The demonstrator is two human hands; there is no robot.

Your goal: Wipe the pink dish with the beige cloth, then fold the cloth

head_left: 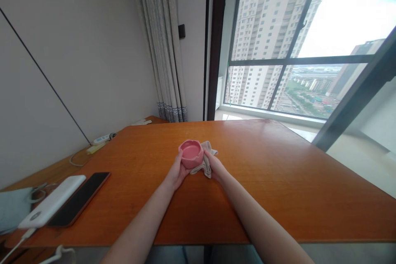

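From the head view, a small pink bowl sits near the middle of the orange wooden counter, held between both hands. The left hand cups its near left side, fingers wrapped against the wall of the bowl. The right hand presses a pale cloth against the bowl's right side, its fingers closed on the bunched fabric; part of the cloth sticks up behind the rim.

What could go wrong, to my eye: the bowl looks glazed and smooth, so a hard rub from the cloth side could twist it out of the left hand's light hold and send it skidding over the counter. I cannot tell whether the bowl rests on the wood or is lifted slightly off it; if lifted, a slip would mean a drop.

Both forearms reach straight forward from the lower edge, converging on the bowl, wrists low and close to the counter.

Off to the left, well apart from the hands, lie a white power bank and a dark phone side by side, with cables trailing.
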